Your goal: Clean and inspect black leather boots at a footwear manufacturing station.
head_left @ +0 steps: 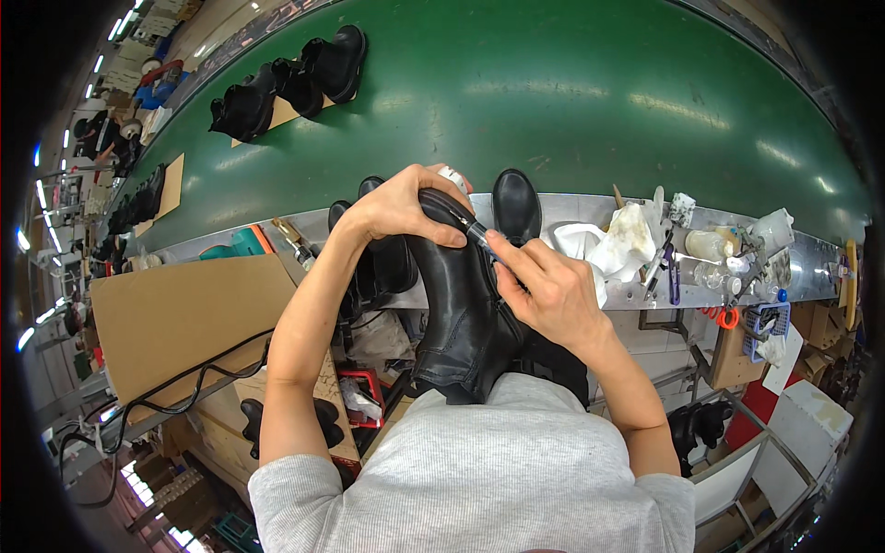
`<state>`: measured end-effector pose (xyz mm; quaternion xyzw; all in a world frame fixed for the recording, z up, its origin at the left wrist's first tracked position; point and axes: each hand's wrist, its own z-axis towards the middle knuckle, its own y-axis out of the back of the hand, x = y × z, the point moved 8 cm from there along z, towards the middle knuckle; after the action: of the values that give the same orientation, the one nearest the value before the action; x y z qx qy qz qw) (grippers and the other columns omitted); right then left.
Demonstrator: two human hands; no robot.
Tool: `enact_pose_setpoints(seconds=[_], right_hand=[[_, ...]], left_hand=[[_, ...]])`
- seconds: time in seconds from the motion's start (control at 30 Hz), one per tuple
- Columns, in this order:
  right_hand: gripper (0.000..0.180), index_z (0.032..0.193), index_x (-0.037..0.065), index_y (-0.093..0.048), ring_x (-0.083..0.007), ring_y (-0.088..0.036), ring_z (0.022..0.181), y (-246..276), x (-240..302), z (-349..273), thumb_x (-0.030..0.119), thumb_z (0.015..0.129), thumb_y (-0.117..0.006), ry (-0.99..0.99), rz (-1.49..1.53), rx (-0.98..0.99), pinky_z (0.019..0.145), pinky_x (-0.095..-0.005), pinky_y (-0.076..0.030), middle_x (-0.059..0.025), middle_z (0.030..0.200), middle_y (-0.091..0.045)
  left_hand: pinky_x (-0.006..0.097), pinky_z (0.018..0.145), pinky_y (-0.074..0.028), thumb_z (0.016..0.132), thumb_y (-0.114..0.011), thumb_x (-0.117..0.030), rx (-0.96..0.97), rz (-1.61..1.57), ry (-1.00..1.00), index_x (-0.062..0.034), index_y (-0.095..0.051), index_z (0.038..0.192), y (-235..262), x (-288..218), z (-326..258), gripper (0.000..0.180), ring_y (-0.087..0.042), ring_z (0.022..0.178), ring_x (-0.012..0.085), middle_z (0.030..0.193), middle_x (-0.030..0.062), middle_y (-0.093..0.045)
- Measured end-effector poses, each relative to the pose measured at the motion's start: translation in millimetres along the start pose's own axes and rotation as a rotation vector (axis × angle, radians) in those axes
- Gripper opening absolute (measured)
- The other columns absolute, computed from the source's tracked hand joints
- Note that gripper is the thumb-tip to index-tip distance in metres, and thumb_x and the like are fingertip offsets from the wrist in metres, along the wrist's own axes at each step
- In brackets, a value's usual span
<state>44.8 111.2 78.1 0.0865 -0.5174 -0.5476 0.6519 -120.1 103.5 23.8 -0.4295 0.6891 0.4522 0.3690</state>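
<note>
A black leather boot (447,318) lies tilted against my torso, its shaft toward me and its toe away. My left hand (406,210) is closed round the toe end, with the thumb on the upper. A slim pen-like tool (477,235) is pinched in my right hand (553,288), its tip touching the sole edge near the toe. Just beyond my left fingers, a small white object (454,178) shows only in part. Another black boot (516,205) stands to the right of the toe, and more black boots (392,264) are partly hidden behind my left forearm.
Several black boots (334,63) sit on cardboard on the green conveyor belt (572,101). White cloths (622,241), bottles (708,245) and hand tools crowd the metal ledge at right. A cardboard sheet (189,318) and a black cable (207,369) lie at left.
</note>
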Motion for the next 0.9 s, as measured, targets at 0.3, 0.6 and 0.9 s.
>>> enact_pose_setpoints(seconds=[0.3, 0.6, 0.9], right_hand=[[0.032, 0.095, 0.004, -0.065, -0.0164, -0.050, 0.042, 7, -1, -9, 0.004, 0.063, -0.064, -0.012, -0.036, -0.037, 0.038, -0.0288, -0.040, -0.0030, 0.054, -0.047], [0.034, 0.101, 0.002, -0.065, -0.0170, -0.054, 0.047, 38, -20, -22, -0.002, 0.067, -0.062, -0.243, 0.133, -0.130, 0.044, -0.0279, -0.042, -0.0084, 0.060, -0.057], [0.028, 0.109, 0.005, -0.058, -0.0287, -0.064, 0.067, -16, -79, -32, 0.013, 0.083, -0.056, -0.497, 0.200, -0.221, 0.060, -0.0364, -0.050, -0.0142, 0.085, -0.065]], left_hand=[[0.028, 0.080, -0.044, 0.055, -0.081, -0.021, 0.002, -0.016, -0.016, -0.0021, -0.069, 0.084, 1, 1, 0, 0.037, -0.058, 0.086, 0.0185, 0.095, 0.0085, -0.060], [0.030, 0.084, -0.044, 0.054, -0.081, -0.019, 0.023, -0.054, -0.022, -0.0017, -0.069, 0.086, 1, 1, -1, 0.039, -0.058, 0.093, 0.0197, 0.099, 0.0121, -0.062], [0.035, 0.097, -0.036, 0.054, -0.081, -0.022, 0.020, -0.086, -0.089, -0.0036, -0.070, 0.090, 4, 17, 3, 0.042, -0.049, 0.116, 0.0284, 0.113, 0.0137, -0.059]])
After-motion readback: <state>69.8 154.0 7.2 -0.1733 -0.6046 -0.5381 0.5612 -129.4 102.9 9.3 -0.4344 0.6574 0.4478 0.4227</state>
